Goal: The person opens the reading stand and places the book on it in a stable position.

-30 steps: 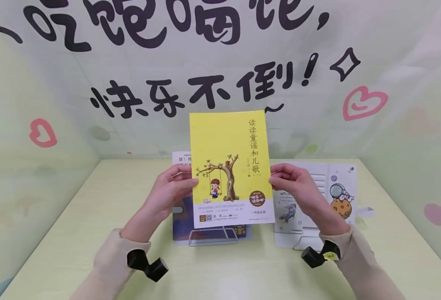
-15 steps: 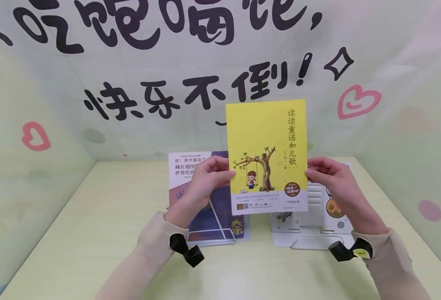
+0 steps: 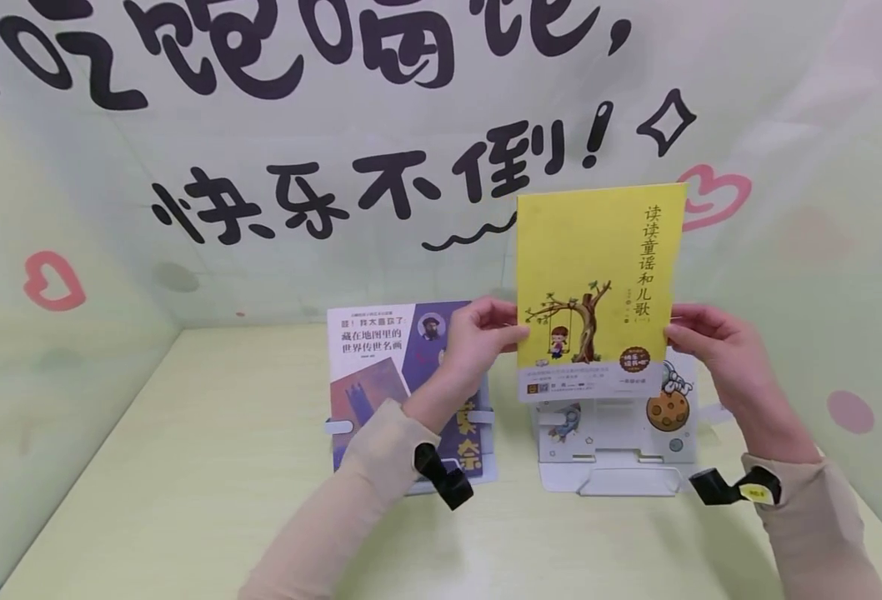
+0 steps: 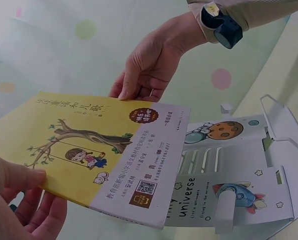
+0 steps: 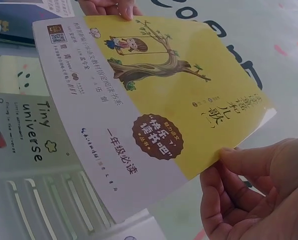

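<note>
A yellow book (image 3: 598, 250) with a tree and a child on a swing is held upright in the air by both hands. My left hand (image 3: 478, 346) pinches its left edge, thumb on the cover. At the opposite edge my right hand (image 3: 726, 354) pinches it between thumb and fingers. Just below and behind the book stands a white book stand (image 3: 628, 481) printed with an astronaut and a rocket; the book hides its upper part. In the left wrist view the stand (image 4: 261, 172) shows its slots and a clip, with the book's lower edge above it.
Left of the white stand, a purple and white book (image 3: 366, 333) rests on another stand, kept by side clips (image 3: 339, 427); my left forearm covers part of it. Behind the table (image 3: 208, 467) rises a wall banner (image 3: 276, 275) with large black lettering.
Both hands have carried the yellow book to the right and slightly up, from in front of the purple book to the white stand. The purple book shows more now.
</note>
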### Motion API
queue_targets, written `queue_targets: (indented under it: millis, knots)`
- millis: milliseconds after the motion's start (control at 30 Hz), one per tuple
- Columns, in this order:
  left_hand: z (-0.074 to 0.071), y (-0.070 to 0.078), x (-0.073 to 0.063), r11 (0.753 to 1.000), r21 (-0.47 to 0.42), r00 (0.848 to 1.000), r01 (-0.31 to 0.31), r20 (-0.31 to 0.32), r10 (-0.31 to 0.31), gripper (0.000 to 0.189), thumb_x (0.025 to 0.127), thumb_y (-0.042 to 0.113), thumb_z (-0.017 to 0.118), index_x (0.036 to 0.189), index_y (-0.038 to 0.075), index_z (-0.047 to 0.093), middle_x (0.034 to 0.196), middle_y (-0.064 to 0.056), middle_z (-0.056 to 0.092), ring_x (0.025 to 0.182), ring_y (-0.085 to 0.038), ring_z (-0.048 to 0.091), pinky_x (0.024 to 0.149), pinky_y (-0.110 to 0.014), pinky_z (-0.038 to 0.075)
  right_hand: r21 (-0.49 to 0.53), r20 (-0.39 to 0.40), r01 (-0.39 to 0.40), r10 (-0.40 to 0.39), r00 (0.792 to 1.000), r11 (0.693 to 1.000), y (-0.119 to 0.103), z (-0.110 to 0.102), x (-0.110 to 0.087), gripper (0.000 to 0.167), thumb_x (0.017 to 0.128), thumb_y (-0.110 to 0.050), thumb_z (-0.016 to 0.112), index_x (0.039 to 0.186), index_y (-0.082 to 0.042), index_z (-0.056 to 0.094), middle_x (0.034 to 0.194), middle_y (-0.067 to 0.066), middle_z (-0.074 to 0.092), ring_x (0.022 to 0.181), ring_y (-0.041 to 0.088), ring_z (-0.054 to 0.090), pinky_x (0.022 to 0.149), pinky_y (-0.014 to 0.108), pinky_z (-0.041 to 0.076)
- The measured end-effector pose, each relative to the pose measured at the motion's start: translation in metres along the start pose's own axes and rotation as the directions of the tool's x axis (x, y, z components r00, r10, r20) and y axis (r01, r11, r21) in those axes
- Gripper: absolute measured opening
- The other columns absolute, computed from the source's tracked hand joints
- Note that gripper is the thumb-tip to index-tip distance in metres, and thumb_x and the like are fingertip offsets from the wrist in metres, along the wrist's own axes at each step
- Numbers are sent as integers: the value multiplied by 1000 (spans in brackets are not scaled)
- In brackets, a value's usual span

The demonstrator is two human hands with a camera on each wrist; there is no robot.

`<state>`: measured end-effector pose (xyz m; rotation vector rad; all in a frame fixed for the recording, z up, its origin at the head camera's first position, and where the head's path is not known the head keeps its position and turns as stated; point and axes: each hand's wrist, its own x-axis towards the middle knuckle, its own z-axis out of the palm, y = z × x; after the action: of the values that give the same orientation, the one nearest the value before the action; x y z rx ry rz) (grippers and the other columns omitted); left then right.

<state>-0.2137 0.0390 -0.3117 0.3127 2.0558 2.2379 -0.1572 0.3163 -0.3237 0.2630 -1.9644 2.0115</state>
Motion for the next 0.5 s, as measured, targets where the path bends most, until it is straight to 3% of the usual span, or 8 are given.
queue_targets:
  millis: [300, 500]
  knots:
    - [26, -11, 8, 998, -1, 998, -66, 5, 66, 18, 75, -11, 70, 91, -6, 65, 83, -11, 66, 69, -10, 60, 68, -28, 55, 22, -55, -15, 17, 998, 1000, 5, -19, 1, 27, 86, 10, 59, 92, -13, 72, 80, -5, 70, 69, 5, 63, 64, 15, 50]
    - [34, -24, 12, 981, 147, 992, -123, -16, 127, 14, 74, -7, 73, 85, -2, 67, 80, -8, 67, 67, -9, 59, 64, -20, 52, -18, -83, -52, 51, 995, 998, 13, -27, 0, 26, 86, 7, 61, 91, -15, 73, 80, -7, 70, 68, 5, 64, 63, 14, 50]
